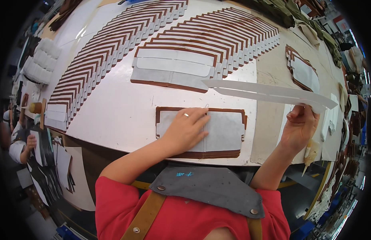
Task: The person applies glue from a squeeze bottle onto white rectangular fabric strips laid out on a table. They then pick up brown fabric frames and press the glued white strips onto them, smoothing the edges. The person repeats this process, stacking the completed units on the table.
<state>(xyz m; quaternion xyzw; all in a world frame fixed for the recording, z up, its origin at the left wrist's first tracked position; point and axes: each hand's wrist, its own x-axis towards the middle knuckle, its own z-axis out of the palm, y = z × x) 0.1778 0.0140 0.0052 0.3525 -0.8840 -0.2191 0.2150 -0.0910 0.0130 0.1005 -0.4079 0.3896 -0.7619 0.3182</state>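
A stack of grey-white panels with brown edges (226,130) lies in front of me near the table's edge. My left hand (186,130) rests on its left half, fingers stretched out and a little apart, a ring on one of them. Beyond the fingertips is a tiny thin loop (206,106), too small to name. Over at the right, my right hand (299,127) is raised and pinches the right end of a long whitish strip (265,93). The strip's free end reaches left through the air, towards another brown-edged panel (169,74) with a pale rounded strip on it.
Two long overlapping rows of brown-edged panels (97,56) fan across the white table (113,116). A smaller pile (305,74) lies far right. A pointed applicator bottle (310,152) is beside my right forearm. Green cloth (273,12) covers the far edge. Another person's hand (30,142) shows far left.
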